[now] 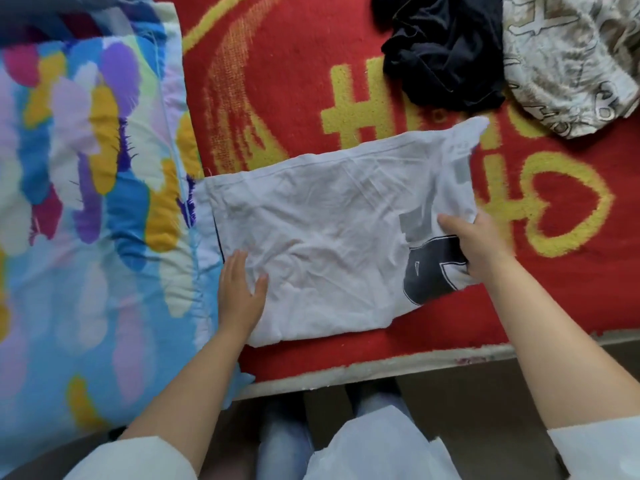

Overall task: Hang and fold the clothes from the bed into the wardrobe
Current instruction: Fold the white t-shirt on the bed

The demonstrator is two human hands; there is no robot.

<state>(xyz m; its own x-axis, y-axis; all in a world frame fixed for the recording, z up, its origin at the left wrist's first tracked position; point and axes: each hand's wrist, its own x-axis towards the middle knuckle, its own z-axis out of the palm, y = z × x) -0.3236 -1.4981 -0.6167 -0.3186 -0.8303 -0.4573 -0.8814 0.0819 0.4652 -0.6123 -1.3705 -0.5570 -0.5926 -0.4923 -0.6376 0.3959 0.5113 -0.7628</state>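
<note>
Head view: white sleeves (588,452) and jeans at bottom edge. Left hand (240,292) flat, fingers straight, pressing white T-shirt (322,233) on the bed's red blanket (287,98). Right hand (474,244) grips shirt's right fold, fingers curled. Dark print on shirt, unreadable. Black garment (443,46) and beige patterned garment (571,60) further back; colourful quilt (86,202) left.

Three garments lie on the bed. One white T-shirt (332,237) with a dark print sits under both hands: the left hand (240,292) lies flat on its near left corner, and the right hand (474,242) grips its right edge. One crumpled black garment (443,46) lies beyond the right hand's grip. One beige patterned garment (571,60) touches the black garment's right side. One red blanket (294,98) lies beneath everything, and one multicoloured quilt (86,202) lies left of the left hand.
</note>
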